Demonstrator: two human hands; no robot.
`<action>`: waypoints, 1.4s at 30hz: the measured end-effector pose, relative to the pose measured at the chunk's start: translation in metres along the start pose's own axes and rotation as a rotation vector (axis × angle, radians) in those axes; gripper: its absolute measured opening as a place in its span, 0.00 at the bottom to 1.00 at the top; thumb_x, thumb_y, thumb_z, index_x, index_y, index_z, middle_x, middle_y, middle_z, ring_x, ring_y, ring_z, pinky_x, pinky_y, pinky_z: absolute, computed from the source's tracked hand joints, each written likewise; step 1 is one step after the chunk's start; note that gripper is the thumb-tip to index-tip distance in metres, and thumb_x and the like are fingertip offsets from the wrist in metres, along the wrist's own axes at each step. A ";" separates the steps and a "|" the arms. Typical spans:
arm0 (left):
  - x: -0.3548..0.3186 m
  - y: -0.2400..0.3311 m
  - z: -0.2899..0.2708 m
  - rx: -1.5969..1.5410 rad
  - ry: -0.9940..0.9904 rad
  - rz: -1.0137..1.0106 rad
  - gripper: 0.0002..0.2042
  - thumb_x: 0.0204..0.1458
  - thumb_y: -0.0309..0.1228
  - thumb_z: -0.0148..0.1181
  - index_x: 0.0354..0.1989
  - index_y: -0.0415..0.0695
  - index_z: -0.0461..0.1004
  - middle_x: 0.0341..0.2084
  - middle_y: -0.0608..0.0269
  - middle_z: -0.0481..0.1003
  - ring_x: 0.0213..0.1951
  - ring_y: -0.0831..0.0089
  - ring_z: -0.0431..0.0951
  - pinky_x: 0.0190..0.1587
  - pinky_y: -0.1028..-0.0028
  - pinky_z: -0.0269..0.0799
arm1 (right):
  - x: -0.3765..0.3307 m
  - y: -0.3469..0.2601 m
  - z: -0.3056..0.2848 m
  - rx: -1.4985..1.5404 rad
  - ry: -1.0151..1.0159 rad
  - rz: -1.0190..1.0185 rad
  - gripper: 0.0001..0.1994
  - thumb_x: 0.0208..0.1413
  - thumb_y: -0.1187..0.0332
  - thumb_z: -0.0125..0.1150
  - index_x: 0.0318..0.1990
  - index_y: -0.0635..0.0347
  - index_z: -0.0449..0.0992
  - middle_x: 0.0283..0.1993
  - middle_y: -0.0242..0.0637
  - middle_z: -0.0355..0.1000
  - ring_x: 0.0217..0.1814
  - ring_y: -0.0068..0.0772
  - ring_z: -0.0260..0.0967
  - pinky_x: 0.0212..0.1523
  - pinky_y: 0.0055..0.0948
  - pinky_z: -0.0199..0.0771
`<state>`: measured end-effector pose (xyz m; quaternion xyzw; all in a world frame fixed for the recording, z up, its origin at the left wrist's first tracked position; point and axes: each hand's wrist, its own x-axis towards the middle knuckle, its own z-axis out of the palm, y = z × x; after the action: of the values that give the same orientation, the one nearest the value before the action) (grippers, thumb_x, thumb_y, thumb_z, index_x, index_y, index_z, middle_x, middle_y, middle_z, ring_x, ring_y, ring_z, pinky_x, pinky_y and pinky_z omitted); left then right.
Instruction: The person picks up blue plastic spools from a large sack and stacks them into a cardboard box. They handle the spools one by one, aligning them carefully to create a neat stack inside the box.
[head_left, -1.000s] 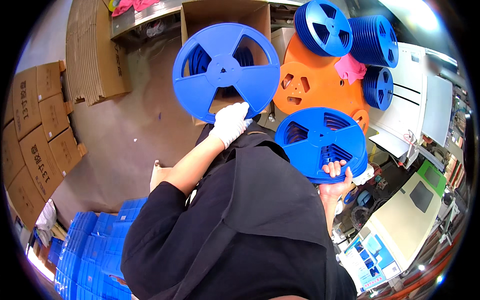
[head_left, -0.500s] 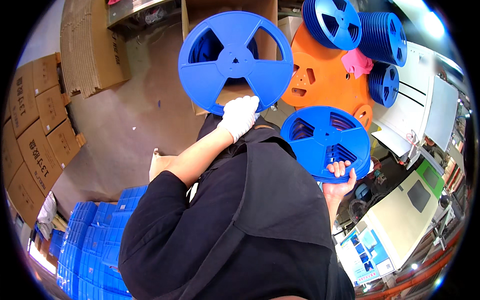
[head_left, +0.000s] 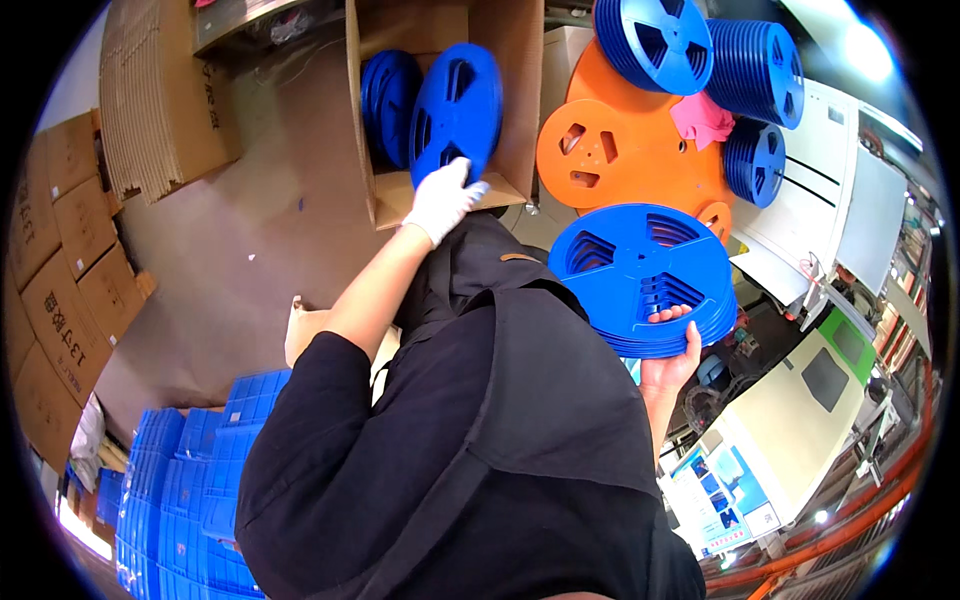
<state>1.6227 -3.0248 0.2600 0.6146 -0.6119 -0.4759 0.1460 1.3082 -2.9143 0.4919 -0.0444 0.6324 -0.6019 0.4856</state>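
The bare right hand (head_left: 668,362) grips a stack of blue reels (head_left: 642,277) from below, close to the body. Farther out, the gloved left hand (head_left: 441,200) clasps a single blue reel (head_left: 455,112), standing it upright inside the open cardboard box (head_left: 520,90) beside other reels (head_left: 388,100).

Reel (head_left: 455,110) upright in carton (head_left: 520,80); reel stack (head_left: 640,275) right; crates (head_left: 190,480) lower left.

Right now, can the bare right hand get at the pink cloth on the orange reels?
Probably not: the right hand is full, propping a stack of blue reels, and the pink cloth lies beyond that stack.
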 end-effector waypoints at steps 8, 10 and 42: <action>0.048 -0.098 0.038 -0.292 0.113 -0.214 0.15 0.51 0.35 0.61 0.43 0.40 0.72 0.35 0.52 0.77 0.38 0.61 0.77 0.45 0.68 0.70 | -0.008 -0.002 0.008 0.025 -0.134 0.001 0.14 0.58 0.63 0.51 0.47 0.60 0.65 0.32 0.32 0.63 0.34 0.29 0.61 0.44 0.35 0.66; 0.052 -0.102 0.031 -0.243 0.092 -0.271 0.14 0.51 0.34 0.61 0.43 0.40 0.72 0.34 0.51 0.77 0.38 0.60 0.76 0.45 0.68 0.70 | -0.010 0.000 0.009 0.045 -0.201 0.000 0.14 0.58 0.62 0.51 0.47 0.60 0.65 0.31 0.31 0.61 0.33 0.28 0.60 0.43 0.34 0.65; -0.024 0.132 -0.080 0.414 -0.039 1.211 0.23 0.38 0.28 0.59 0.49 0.48 0.72 0.48 0.55 0.72 0.55 0.54 0.70 0.57 0.56 0.65 | 0.013 -0.035 0.037 0.588 -0.814 -0.034 0.20 0.58 0.54 0.58 0.42 0.60 0.61 0.18 0.25 0.56 0.17 0.17 0.56 0.21 0.20 0.56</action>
<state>1.6079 -3.0626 0.4104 0.1668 -0.9325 -0.1923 0.2561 1.3076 -2.9581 0.5202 -0.1471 0.1948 -0.6961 0.6751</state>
